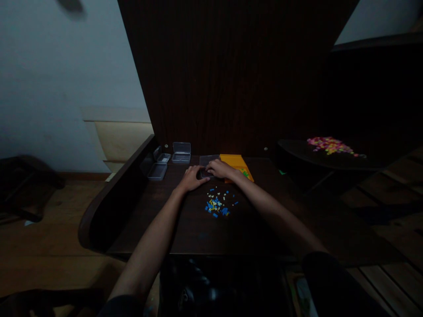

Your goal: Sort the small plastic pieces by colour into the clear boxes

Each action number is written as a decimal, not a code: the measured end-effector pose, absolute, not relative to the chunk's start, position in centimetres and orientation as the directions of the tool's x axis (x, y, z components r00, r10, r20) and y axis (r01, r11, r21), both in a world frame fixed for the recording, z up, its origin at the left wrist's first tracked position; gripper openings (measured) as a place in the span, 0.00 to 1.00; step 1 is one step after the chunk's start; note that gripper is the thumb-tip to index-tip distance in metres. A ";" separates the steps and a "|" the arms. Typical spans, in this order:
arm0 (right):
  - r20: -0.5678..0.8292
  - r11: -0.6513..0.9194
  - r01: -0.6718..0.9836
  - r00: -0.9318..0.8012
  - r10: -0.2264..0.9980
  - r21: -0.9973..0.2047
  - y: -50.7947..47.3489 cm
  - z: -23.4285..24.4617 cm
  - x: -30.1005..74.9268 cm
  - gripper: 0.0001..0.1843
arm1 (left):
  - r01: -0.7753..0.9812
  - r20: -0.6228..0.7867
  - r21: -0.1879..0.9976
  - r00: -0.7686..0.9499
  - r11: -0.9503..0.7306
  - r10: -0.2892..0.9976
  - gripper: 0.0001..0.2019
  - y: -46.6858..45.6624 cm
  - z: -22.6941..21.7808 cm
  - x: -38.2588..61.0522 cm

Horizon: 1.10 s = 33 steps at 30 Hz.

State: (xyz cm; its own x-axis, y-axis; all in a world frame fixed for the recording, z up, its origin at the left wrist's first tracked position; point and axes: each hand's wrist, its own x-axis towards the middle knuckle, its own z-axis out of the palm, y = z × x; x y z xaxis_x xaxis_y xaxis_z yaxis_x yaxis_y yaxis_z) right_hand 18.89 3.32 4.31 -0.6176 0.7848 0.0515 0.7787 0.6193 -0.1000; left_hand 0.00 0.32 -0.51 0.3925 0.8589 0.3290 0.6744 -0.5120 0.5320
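Note:
A clear plastic box [209,158] lies near the back of the dark wooden table, its front partly hidden by my hands. My left hand [192,178] rests at the box's left front corner, thumb stretched along the front and apart from the fingers. Over the box is my right hand [218,168], its fingers bent down and drawn together; what they hold, if anything, is too small to make out. Closer to me lies a loose pile of small blue, yellow and white pieces [215,206]. Beside my right wrist stands an open yellow case [233,160] with green pieces [245,173] in it.
Open clear boxes stand at the back left, among them one box [181,157] and another box [157,171]. A raised side edge [112,200] bounds the table on the left. Pink and yellow pieces [330,145] lie heaped on a dark surface at right.

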 end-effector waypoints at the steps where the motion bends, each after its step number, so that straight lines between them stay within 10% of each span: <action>1: 0.060 0.605 0.789 -0.602 0.796 -0.105 3.2 4.4 18.9 0.11 | 0.673 0.330 0.533 0.394 -0.514 0.858 0.25 0.3 -0.5 0.0; 20: 0.064 0.545 0.837 -0.542 0.838 -0.045 2.2 4.4 19.8 0.09 | 0.666 0.320 0.545 0.396 -0.510 0.860 0.25 0.3 -0.3 0.0; 33: 0.298 0.650 0.727 -0.584 0.755 -0.222 -2.4 4.9 22.9 0.11 | 0.670 0.317 0.547 0.390 -0.502 0.865 0.26 0.2 -0.4 -0.1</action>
